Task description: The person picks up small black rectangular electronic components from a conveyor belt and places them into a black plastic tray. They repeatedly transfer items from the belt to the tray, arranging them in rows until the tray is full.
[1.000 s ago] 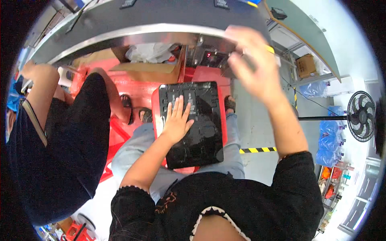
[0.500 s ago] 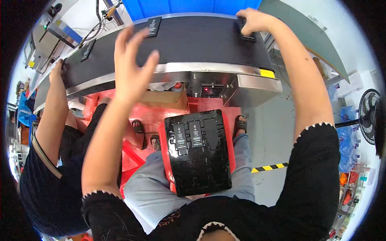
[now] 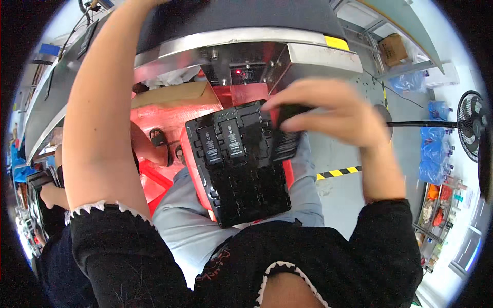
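My right hand (image 3: 328, 110), blurred by motion, pinches a flat black phone battery (image 3: 287, 142) between thumb and fingers. The battery hangs tilted over the right edge of a black moulded plastic tray (image 3: 251, 190). That tray lies on a red support (image 3: 191, 154) between my knees. Two batteries sit side by side in its far-left slots, the left battery (image 3: 211, 146) and the right battery (image 3: 232, 139). My left forearm (image 3: 105, 97) reaches up across the conveyor's metal edge. The left hand itself is cut off at the top of the picture.
A black conveyor belt (image 3: 241, 18) with a metal rail (image 3: 231, 40) runs across the far side. Under it stands a cardboard box (image 3: 174, 97). A co-worker's arm (image 3: 54, 195) shows at left. On the right are a black fan (image 3: 470, 123) and blue bags (image 3: 431, 156).
My right hand has come back from the belt to the tray, carrying a battery. My left hand has moved up and out of view over the belt. The view has shifted.
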### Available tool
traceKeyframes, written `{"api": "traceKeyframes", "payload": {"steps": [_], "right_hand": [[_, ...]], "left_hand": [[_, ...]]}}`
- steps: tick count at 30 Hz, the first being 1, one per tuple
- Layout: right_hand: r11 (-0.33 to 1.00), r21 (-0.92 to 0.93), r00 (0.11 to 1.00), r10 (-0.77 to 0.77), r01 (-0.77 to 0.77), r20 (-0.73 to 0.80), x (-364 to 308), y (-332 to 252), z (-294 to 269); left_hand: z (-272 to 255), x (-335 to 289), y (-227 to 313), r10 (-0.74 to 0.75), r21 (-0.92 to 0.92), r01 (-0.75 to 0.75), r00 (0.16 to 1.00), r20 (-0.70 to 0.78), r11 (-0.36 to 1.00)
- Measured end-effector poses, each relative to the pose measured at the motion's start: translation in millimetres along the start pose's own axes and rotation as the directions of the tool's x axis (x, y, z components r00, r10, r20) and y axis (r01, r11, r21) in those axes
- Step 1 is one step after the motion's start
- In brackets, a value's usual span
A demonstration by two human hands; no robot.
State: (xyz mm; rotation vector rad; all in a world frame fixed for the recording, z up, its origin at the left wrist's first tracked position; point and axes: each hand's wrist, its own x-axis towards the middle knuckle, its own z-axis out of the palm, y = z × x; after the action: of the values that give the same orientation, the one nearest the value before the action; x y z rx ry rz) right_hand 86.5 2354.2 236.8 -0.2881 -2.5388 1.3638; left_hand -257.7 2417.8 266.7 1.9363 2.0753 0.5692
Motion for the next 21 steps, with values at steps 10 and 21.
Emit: {"api": "traceKeyframes", "payload": {"steps": [10,21], "right_hand": [[0.894,-0.412,0.961,0.063,-0.174,-0.270,-21,160,146],[0.819,-0.452,0.896,0.157,-0.353,-0.415,-98,118,210]], "left_hand": [[71,-222,77,0.347,0.083,-0.337,0.904,-0.248,0.938],[230,-396,53,0.003,-0.056,0.005,0.990,0.140,0.998]]}}
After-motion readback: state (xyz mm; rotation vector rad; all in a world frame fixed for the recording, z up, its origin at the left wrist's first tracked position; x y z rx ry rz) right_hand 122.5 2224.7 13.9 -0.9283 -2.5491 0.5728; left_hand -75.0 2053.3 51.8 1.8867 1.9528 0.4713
